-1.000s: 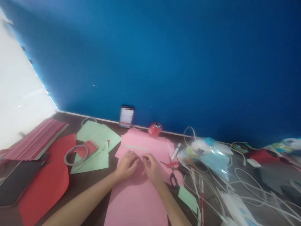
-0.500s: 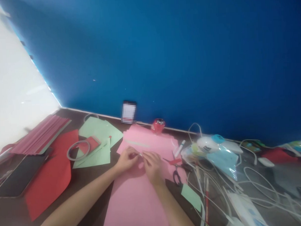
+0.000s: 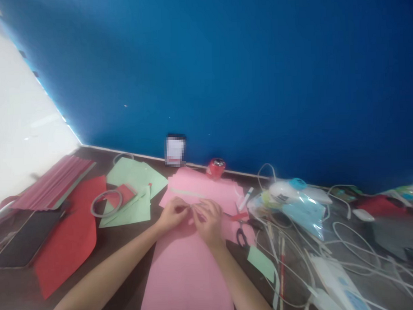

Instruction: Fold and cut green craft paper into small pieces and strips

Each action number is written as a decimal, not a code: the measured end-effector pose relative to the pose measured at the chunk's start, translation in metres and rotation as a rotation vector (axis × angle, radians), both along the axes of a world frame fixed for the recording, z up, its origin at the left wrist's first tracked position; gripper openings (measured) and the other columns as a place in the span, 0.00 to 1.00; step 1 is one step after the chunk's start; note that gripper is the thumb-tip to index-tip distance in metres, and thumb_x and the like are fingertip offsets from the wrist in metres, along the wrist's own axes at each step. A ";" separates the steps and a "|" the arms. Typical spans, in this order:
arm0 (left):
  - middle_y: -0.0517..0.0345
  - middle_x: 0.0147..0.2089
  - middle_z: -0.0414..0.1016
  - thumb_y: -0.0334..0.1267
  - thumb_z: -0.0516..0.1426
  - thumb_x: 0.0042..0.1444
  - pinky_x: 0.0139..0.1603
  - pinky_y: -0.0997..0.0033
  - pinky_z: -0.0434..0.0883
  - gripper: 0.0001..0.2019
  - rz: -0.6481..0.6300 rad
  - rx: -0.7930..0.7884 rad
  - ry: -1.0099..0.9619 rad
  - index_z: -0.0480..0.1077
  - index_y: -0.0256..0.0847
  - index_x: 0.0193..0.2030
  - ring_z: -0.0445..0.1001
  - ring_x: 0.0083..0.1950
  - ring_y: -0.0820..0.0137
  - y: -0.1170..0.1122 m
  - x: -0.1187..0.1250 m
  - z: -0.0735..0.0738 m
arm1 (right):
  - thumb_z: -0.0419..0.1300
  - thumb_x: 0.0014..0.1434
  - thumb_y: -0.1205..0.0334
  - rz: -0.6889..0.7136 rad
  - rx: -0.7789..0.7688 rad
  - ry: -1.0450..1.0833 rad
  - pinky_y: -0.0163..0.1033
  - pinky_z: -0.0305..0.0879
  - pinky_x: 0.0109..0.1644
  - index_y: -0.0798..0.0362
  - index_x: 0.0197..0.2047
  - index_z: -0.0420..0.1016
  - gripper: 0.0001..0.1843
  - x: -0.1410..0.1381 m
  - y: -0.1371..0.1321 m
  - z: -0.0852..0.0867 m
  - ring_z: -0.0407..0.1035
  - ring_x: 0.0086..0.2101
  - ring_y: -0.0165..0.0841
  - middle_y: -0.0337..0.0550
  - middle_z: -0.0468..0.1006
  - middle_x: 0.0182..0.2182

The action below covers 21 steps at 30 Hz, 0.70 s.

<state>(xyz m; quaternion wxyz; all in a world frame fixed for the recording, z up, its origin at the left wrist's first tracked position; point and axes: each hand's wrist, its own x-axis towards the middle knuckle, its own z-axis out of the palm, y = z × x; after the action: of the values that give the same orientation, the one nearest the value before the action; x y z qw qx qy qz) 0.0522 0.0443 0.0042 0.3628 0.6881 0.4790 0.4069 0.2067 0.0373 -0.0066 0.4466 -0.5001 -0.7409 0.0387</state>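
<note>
My left hand [image 3: 173, 215] and my right hand [image 3: 207, 220] meet over a large pink paper sheet [image 3: 188, 273] on the dark table. Both have fingers curled in a pinch around a small pale piece between them, too small and blurred to name. More pink sheets [image 3: 207, 186] lie just beyond the hands, with a pale strip across them. Black-handled scissors [image 3: 243, 230] lie right of my right hand.
Red paper [image 3: 65, 237], green sheets [image 3: 133, 193] and a grey ring [image 3: 106, 203] lie left. A pink folder [image 3: 51, 183] and dark tablet [image 3: 24, 240] sit far left. A red cup [image 3: 215, 167] stands by the blue wall. White cables [image 3: 348, 258] and plastic packets [image 3: 296, 201] crowd the right.
My hands have drawn closer together, fingertips now touching over the small piece. The view has shifted slightly; the things on the table have not moved.
</note>
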 end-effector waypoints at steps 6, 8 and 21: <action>0.55 0.29 0.75 0.37 0.52 0.54 0.41 0.68 0.64 0.11 -0.006 0.033 0.039 0.75 0.40 0.30 0.69 0.35 0.69 0.000 0.001 -0.002 | 0.56 0.55 0.63 0.063 -0.056 -0.048 0.43 0.53 0.47 0.49 0.32 0.74 0.06 0.000 -0.002 0.002 0.68 0.35 0.32 0.40 0.77 0.31; 0.55 0.30 0.75 0.36 0.52 0.54 0.40 0.68 0.63 0.10 -0.018 0.047 0.060 0.75 0.40 0.31 0.68 0.35 0.70 0.000 0.002 -0.003 | 0.55 0.55 0.64 0.080 -0.056 -0.057 0.44 0.52 0.49 0.49 0.32 0.73 0.06 0.000 -0.001 0.001 0.68 0.35 0.32 0.39 0.77 0.30; 0.55 0.29 0.70 0.34 0.51 0.54 0.38 0.69 0.64 0.09 -0.015 0.144 0.157 0.73 0.39 0.33 0.65 0.34 0.69 -0.002 0.003 -0.012 | 0.54 0.56 0.64 0.072 -0.028 -0.085 0.45 0.51 0.51 0.51 0.30 0.72 0.06 -0.001 -0.002 0.004 0.69 0.33 0.31 0.39 0.78 0.29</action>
<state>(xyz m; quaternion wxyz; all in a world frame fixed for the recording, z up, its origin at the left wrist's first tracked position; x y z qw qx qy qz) 0.0555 0.0424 -0.0081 0.2768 0.7456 0.4705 0.3823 0.2055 0.0353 -0.0025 0.4057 -0.4805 -0.7762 0.0439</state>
